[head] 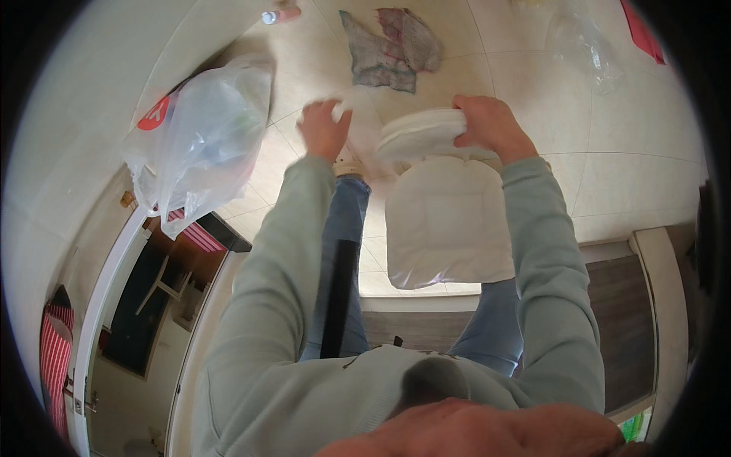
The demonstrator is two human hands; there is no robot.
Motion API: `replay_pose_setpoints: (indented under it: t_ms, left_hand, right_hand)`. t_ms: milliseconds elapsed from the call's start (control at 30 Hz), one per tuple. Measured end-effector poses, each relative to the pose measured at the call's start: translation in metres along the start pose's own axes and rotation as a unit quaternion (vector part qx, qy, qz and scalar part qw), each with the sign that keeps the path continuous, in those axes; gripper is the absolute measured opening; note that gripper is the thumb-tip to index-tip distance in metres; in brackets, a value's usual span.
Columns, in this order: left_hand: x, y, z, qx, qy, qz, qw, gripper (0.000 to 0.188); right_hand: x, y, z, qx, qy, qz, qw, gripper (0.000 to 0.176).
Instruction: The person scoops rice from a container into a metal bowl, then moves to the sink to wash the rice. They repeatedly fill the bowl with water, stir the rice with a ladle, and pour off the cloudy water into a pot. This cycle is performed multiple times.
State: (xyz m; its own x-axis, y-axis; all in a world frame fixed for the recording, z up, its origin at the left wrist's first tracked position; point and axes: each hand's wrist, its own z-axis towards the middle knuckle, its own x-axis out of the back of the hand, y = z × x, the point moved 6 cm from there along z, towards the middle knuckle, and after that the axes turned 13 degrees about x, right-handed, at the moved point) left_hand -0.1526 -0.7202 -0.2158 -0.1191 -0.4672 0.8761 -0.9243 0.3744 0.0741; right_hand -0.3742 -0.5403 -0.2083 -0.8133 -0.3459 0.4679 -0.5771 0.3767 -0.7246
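Note:
My right hand (490,127) grips the end of a thick white rounded piece (425,132) of what looks like a soft padded item. A broad cream panel (448,220) with a rounded top hangs just below it, in front of my right leg; whether the two are joined is unclear. The panel's lower edge is shiny. To the left, my left hand (324,130) is raised with its fingers apart and nothing in it. Motion blurs this hand and the left end of the white piece.
A stuffed translucent plastic bag (211,137) sits at the left. Ahead on the tiled floor lie crumpled mesh bags (394,48), a bottle with a pale cap (281,15) and a clear plastic bag (594,54). A door frame (103,308) stands lower left.

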Motion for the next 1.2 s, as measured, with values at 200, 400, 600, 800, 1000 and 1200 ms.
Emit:
replay_pose_setpoints:
  t_ms: [200, 400, 600, 800, 1000, 1200]
  left_hand:
    - [-0.081, 0.109, 0.079, -0.171, 0.049, 0.205, 0.963, 0.031]
    - [-0.096, 0.102, 0.089, -0.166, 0.051, 0.239, 0.955, 0.018]
    - [-0.013, 0.038, 0.02, -0.085, 0.097, 0.004, 0.992, 0.02]
    - [0.076, -0.044, -0.089, 0.054, 0.166, -0.2, 0.964, 0.034]
    - [0.079, -0.057, -0.198, 0.209, 0.11, -0.325, 0.916, 0.031]
    - [0.053, -0.048, -0.206, 0.177, 0.037, -0.323, 0.929, 0.031]
  right_hand:
    - [0.014, -0.025, -0.049, 0.033, -0.013, -0.007, 0.999, 0.04]
    - [0.001, -0.039, -0.105, 0.077, 0.005, 0.01, 0.997, 0.046]
    - [-0.014, -0.097, -0.144, 0.033, -0.012, 0.041, 0.999, 0.041]
    - [0.057, -0.135, -0.15, 0.037, 0.088, -0.045, 0.994, 0.052]
    - [0.159, -0.151, -0.102, 0.044, 0.134, -0.19, 0.972, 0.061]
    - [0.227, -0.125, -0.08, -0.036, 0.221, -0.25, 0.942, 0.05]
